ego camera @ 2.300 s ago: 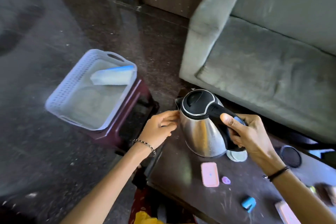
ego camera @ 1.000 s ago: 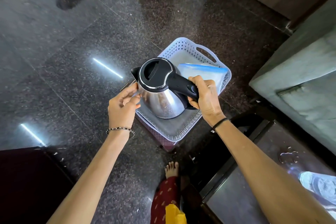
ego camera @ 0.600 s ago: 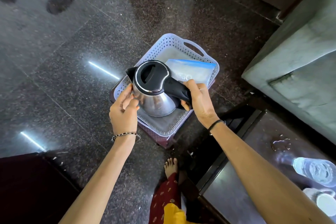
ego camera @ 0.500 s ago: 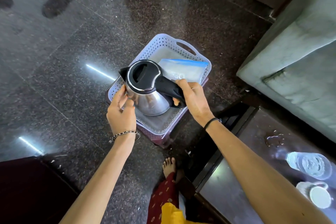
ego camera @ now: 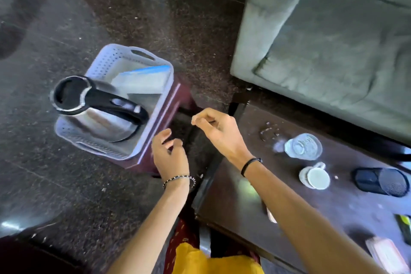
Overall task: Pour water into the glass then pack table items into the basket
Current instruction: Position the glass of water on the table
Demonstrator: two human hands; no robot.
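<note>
The steel kettle (ego camera: 100, 115) with black lid and handle stands in the lilac perforated basket (ego camera: 153, 115), beside a clear bag with a blue strip (ego camera: 144, 79). The basket rests on a maroon stool (ego camera: 164, 127) left of the dark table (ego camera: 278, 196). My left hand (ego camera: 170, 153) hovers at the basket's right rim, fingers loosely curled, holding nothing. My right hand (ego camera: 215, 129) is above the gap between stool and table, fingers apart, empty. On the table stand a glass of water (ego camera: 303, 145), a white cup (ego camera: 315, 177) and a black mesh holder (ego camera: 380, 181) lying on its side.
A grey-green sofa (ego camera: 333, 46) runs behind the table. Spilled water drops (ego camera: 269, 132) lie left of the glass. A pink case (ego camera: 387, 253) and a dark item with yellow (ego camera: 404, 227) sit at the table's right edge. The floor is dark polished stone.
The kettle was carried from the table and set in the basket. Both hands have let go of it and drawn back to the right, towards the table. The view has swung right.
</note>
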